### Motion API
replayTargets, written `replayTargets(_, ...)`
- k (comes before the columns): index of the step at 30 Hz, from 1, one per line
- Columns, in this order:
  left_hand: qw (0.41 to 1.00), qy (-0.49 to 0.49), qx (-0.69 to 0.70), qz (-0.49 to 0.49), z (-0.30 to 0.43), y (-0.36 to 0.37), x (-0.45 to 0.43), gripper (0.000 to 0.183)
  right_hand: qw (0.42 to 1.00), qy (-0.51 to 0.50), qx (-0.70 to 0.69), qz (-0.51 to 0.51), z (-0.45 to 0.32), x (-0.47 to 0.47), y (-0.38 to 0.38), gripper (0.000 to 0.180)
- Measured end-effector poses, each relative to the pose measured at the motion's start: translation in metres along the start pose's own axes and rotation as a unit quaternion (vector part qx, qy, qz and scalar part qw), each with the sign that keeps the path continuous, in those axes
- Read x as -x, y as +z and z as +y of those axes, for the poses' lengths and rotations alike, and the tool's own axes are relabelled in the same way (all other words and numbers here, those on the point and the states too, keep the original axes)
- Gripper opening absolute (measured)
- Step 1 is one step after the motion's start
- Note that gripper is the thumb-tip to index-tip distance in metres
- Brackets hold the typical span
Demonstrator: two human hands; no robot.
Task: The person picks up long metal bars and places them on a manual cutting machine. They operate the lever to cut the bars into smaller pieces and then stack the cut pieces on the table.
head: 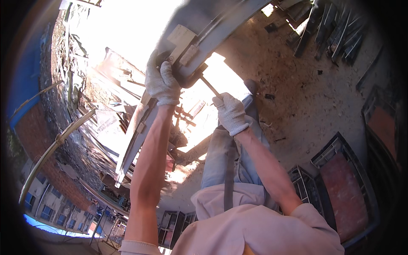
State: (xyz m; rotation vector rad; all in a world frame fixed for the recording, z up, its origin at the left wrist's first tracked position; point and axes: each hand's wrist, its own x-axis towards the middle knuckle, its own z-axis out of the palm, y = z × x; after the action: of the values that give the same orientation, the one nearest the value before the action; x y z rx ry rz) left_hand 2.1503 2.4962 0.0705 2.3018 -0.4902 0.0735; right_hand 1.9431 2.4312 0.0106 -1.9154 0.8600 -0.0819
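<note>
My left hand (162, 79), in a pale knitted work glove, grips a dark piece (164, 57) at the edge of a long grey beam (216, 35). Beside its fingers, a light wooden block (182, 38) and a smaller block (189, 55) rest on the beam. My right hand (231, 111), gloved alike, is closed around the thin handle of a hammer (212, 86). The hammer's head is close to the beam's lower edge, right of my left hand; whether they touch cannot be told. Glare washes out the area above and left of my left hand.
Another long beam (137, 137) slopes down to the left. Scrap boards (110, 124) lie beyond it. A curved pole (60, 137) crosses the left side. Dark bars (339, 32) are piled at upper right. Black frames with a reddish panel (344, 191) stand at lower right. Debris dots the dirt floor (287, 95).
</note>
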Motion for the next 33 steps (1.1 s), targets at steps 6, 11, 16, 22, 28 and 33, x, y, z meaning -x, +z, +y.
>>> replayTargets(6,0.999,0.019,0.042,-0.001,-0.002,0.001,0.002,0.037,0.984,0.057,-0.118,-0.119,-0.004,-0.006,-0.017,0.034)
replayTargets(11,0.998,0.045,0.033,0.005,-0.007,0.004,-0.001,0.038,0.821,0.222,-0.451,-0.271,-0.003,-0.021,-0.037,0.037)
replayTargets(16,0.998,0.061,0.005,0.019,-0.010,0.004,0.000,0.043,0.867,0.204,-0.392,-0.230,0.008,-0.018,-0.028,0.033)
replayTargets(22,0.999,0.040,-0.022,0.019,-0.011,0.001,0.004,0.039,0.997,0.010,-0.076,-0.011,0.004,0.002,-0.013,0.032)
replayTargets(28,0.998,-0.015,-0.058,-0.004,-0.008,-0.001,0.003,0.046,0.854,0.224,-0.443,-0.153,-0.013,0.001,-0.024,0.035)
replayTargets(33,0.999,-0.034,-0.031,-0.005,-0.003,-0.003,0.006,0.046,0.790,0.235,-0.540,-0.172,-0.013,-0.005,-0.034,0.046)
